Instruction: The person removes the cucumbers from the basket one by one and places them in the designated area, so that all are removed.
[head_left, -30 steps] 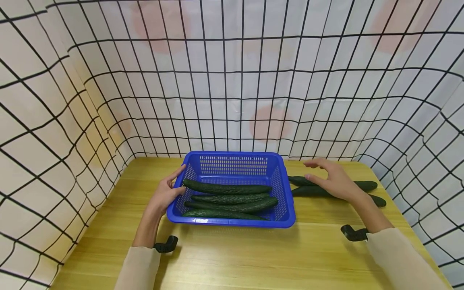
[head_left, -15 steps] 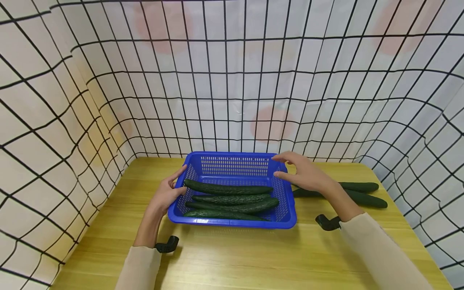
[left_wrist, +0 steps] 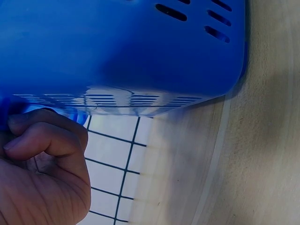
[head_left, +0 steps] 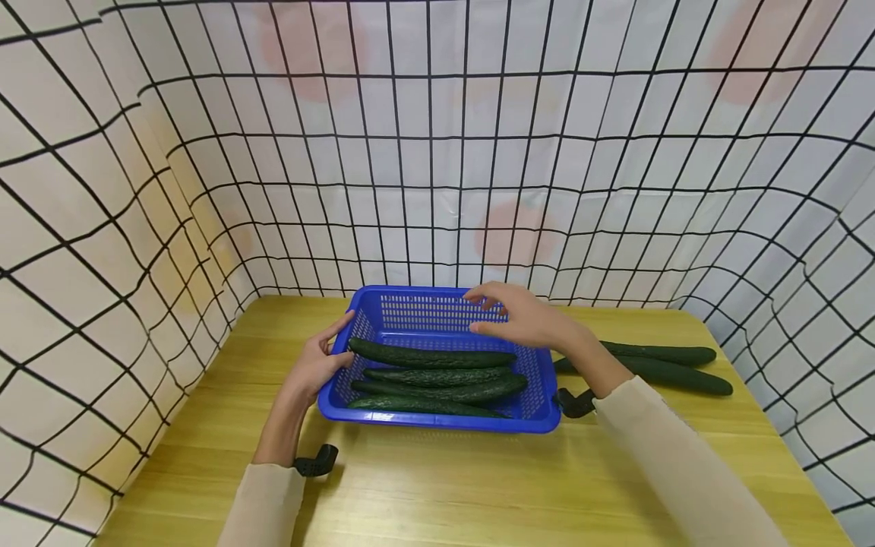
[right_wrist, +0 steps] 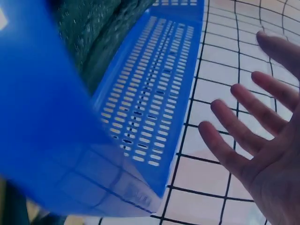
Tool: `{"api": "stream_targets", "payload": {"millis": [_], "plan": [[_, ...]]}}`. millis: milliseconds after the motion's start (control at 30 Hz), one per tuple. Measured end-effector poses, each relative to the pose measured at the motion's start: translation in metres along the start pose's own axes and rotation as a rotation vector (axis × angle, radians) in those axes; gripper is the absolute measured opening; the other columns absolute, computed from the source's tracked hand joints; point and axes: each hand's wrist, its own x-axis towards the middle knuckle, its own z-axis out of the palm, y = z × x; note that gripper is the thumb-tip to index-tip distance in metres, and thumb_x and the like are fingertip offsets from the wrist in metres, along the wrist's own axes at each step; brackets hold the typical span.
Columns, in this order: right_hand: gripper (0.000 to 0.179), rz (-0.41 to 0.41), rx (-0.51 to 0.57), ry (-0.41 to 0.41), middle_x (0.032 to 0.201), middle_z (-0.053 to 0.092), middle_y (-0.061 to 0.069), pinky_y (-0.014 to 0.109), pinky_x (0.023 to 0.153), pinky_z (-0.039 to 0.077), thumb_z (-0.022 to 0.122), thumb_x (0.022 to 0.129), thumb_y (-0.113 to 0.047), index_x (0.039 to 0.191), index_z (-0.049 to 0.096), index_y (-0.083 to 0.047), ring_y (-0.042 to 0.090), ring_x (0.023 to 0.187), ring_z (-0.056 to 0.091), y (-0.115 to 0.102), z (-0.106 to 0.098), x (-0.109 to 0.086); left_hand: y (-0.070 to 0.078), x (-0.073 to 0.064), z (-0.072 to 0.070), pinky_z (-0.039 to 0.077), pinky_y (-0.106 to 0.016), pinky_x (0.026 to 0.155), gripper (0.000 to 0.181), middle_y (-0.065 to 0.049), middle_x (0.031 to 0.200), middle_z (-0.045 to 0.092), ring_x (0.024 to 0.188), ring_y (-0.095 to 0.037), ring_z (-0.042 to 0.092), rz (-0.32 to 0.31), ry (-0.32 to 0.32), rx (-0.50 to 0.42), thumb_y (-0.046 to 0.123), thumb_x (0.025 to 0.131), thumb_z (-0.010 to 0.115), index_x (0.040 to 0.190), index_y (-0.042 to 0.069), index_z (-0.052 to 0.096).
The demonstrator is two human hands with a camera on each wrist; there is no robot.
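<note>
Fingers (right_wrist: 222, 145) of right hand (head_left: 516, 315) spread, empty, above the basket (head_left: 437, 420), far right part. Farthest cucumber (head_left: 431, 355) inside lies below and left of them, long axis left-right, as they point. Left hand (head_left: 317, 368), nearer it, pinches left rim; contact with cucumber unclear.

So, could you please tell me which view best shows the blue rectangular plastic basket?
The head view: the blue rectangular plastic basket appears almost whole, holding four long green cucumbers, though the right hand hides its far right corner. The left wrist view gives only a cropped outer section; the right wrist view, a cropped slotted wall.
</note>
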Motion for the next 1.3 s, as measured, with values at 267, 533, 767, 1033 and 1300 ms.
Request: {"api": "stream_targets", "payload": {"millis": [267, 533, 767, 1033, 1300], "plan": [[0.061, -0.029, 0.041, -0.059, 0.148, 0.056, 0.012, 0.054, 0.1, 0.054, 0.067, 0.099, -0.041, 0.149, 0.053, -0.009, 0.035, 0.127, 0.058, -0.008, 0.013, 0.022, 0.001, -0.001, 0.0, 0.065, -0.041, 0.068, 0.086, -0.009, 0.074, 0.065, 0.073, -0.024, 0.072, 0.004, -0.006, -0.012, -0.004, 0.088, 0.061, 0.161, 0.035, 0.035], [0.058, -0.023, 0.008, -0.117, 0.149, 0.057, 0.012, 0.052, 0.104, 0.053, 0.066, 0.099, -0.04, 0.148, 0.054, -0.011, 0.033, 0.129, 0.059, -0.004, 0.04, 0.042, -0.001, 0.0, 0.0, 0.065, -0.04, 0.065, 0.086, -0.011, 0.078, 0.066, 0.069, -0.024, 0.072, 0.007, 0.007, -0.003, -0.004, 0.088, 0.062, 0.16, 0.036, 0.038], [0.06, -0.009, 0.018, -0.198, 0.147, 0.057, 0.015, 0.053, 0.109, 0.05, 0.066, 0.1, -0.041, 0.148, 0.053, -0.008, 0.035, 0.131, 0.058, -0.001, 0.059, 0.052, -0.002, 0.0, 0.0, 0.065, -0.041, 0.067, 0.086, -0.009, 0.074, 0.064, 0.07, -0.023, 0.072, 0.009, 0.008, -0.007, -0.005, 0.088, 0.061, 0.16, 0.036, 0.038], [0.062, 0.043, 0.045, -0.259, 0.146, 0.058, 0.017, 0.053, 0.109, 0.049, 0.067, 0.099, -0.041, 0.15, 0.052, -0.009, 0.036, 0.132, 0.058, 0.006, 0.069, 0.056, 0.0, 0.0, 0.001, 0.065, -0.041, 0.068, 0.085, -0.02, 0.089, 0.07, 0.075, -0.026, 0.073, 0.012, 0.006, -0.008, -0.004, 0.089, 0.061, 0.16, 0.037, 0.037], [0.061, 0.071, 0.013, -0.355, 0.142, 0.061, 0.012, 0.05, 0.108, 0.051, 0.066, 0.099, -0.044, 0.15, 0.053, -0.014, 0.031, 0.129, 0.061, 0.014, 0.08, 0.055, -0.001, 0.0, 0.001, 0.065, -0.042, 0.067, 0.085, -0.023, 0.094, 0.071, 0.073, -0.025, 0.072, 0.011, 0.007, -0.004, -0.004, 0.089, 0.062, 0.16, 0.037, 0.037]]}}
